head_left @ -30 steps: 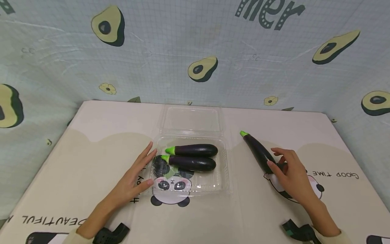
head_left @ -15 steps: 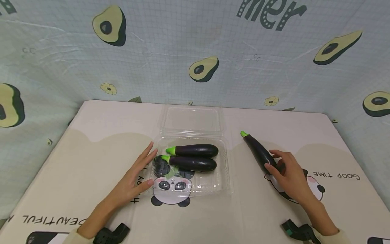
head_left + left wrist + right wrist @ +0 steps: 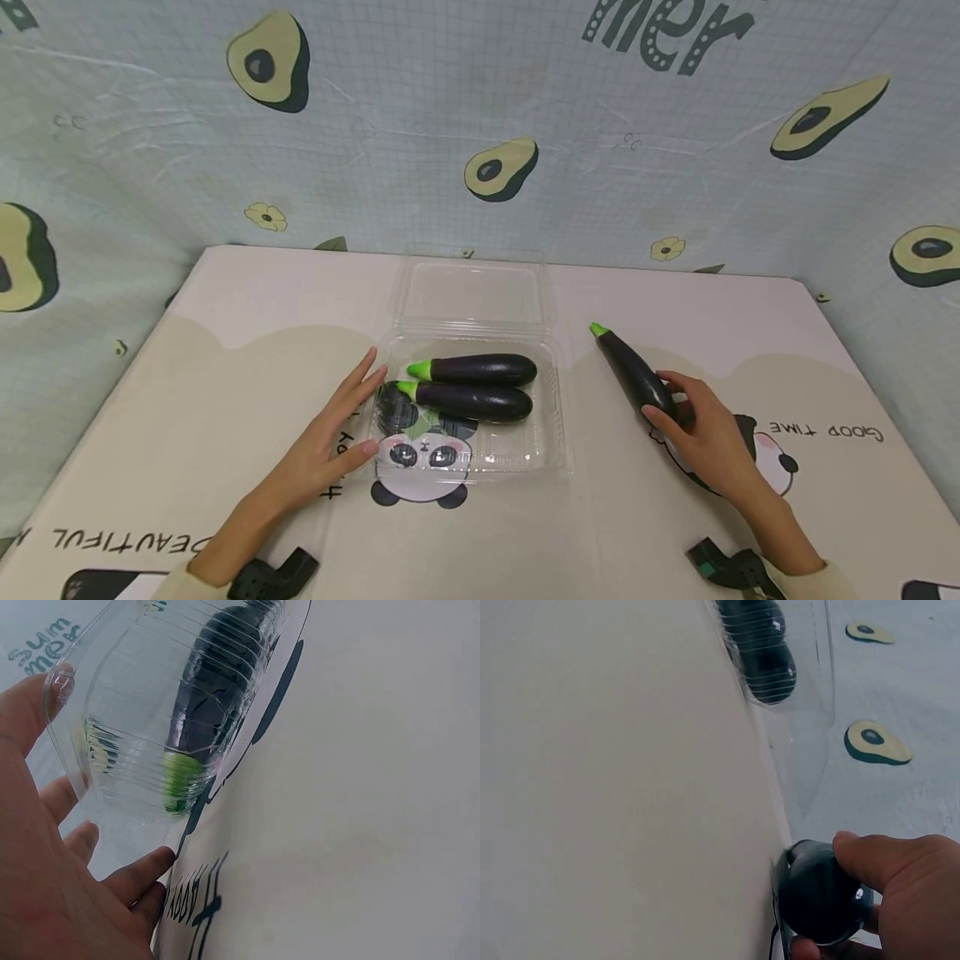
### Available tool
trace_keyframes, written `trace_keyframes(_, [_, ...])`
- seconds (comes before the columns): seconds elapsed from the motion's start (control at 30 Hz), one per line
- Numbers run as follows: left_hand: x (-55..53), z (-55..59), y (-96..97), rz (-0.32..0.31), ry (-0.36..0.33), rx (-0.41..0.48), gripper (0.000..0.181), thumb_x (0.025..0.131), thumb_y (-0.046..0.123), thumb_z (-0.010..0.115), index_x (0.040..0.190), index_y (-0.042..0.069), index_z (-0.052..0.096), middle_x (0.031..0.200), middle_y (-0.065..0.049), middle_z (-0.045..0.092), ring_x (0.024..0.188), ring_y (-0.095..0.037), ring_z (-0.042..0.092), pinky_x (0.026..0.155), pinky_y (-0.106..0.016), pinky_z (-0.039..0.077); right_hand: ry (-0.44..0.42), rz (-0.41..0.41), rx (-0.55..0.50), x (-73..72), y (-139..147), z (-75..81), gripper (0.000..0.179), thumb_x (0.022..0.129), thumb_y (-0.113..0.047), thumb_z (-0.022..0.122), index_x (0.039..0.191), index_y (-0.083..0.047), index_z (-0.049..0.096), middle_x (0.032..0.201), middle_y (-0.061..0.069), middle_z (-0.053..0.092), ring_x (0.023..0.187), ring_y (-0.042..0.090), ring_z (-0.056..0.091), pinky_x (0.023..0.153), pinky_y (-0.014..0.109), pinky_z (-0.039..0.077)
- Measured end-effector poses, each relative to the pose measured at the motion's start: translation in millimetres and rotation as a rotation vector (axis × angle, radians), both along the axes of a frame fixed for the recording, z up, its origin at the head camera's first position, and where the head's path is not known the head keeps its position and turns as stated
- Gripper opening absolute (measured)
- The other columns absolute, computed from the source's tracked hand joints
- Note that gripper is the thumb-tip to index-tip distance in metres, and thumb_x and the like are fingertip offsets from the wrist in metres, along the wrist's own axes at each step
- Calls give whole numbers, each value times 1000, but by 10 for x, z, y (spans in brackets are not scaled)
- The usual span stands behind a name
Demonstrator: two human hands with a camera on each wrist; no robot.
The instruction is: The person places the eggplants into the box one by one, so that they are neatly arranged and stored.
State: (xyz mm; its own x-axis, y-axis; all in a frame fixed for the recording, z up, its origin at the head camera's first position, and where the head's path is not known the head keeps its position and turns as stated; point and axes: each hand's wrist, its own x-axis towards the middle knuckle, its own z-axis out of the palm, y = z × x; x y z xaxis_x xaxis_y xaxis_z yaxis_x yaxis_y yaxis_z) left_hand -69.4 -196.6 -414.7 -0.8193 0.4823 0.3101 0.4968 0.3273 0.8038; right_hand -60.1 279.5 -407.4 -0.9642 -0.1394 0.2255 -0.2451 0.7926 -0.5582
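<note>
Two dark purple eggplants with green stem ends, the far one (image 3: pixel 483 367) and the near one (image 3: pixel 472 404), lie side by side in a clear hinged plastic container (image 3: pixel 551 446), its lid (image 3: pixel 472 292) folded back. My left hand (image 3: pixel 326 446) rests with extended fingers along the container's left side; in the left wrist view the thumb (image 3: pixel 56 694) overlaps the rim. A third eggplant (image 3: pixel 628 367) lies slantwise on the table to the right. My right hand (image 3: pixel 705 433) grips its thick lower end, with the thumb (image 3: pixel 866 855) on one side and fingers on the other.
A pale tablecloth (image 3: pixel 247 400) printed with pandas and lettering covers the table. Behind it hangs a light blue sheet (image 3: pixel 390 167) with printed avocados. Black wrist mounts (image 3: pixel 273 575) show near both sleeves.
My right hand has shifted slightly left and its fingers have closed in around the eggplant's thick end. The left hand and the container stay in place.
</note>
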Motion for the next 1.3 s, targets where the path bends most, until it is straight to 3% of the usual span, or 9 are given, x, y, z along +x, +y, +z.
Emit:
trace_keyframes(0.8, [5, -4, -2, 1, 6, 0, 76, 84, 10, 64, 151, 7, 28, 160, -10, 7, 145, -28, 6, 101, -70, 14, 85, 14, -12, -11, -25, -38, 53, 87, -13, 70, 135, -4, 49, 112, 11, 57, 66, 6, 52, 55, 23, 41])
trace_keyframes(1.07, [19, -29, -10, -9, -5, 19, 76, 85, 9, 65, 151, 8, 28, 160, -8, 6, 145, -29, 6, 104, -65, 13, 111, 31, -4, -9, -31, 5, 55, 86, -10, 71, 135, -6, 49, 111, 8, 56, 65, 5, 51, 55, 22, 41])
trace_keyframes(1.3, [10, 1, -1, -5, -6, 6, 77, 84, 10, 65, 151, 10, 28, 160, -8, 6, 145, -29, 5, 101, -69, 13, 128, 50, -33, 7, -69, 122, 58, 84, -7, 72, 137, -10, 49, 92, 0, 51, 61, 6, 45, 52, 21, 35])
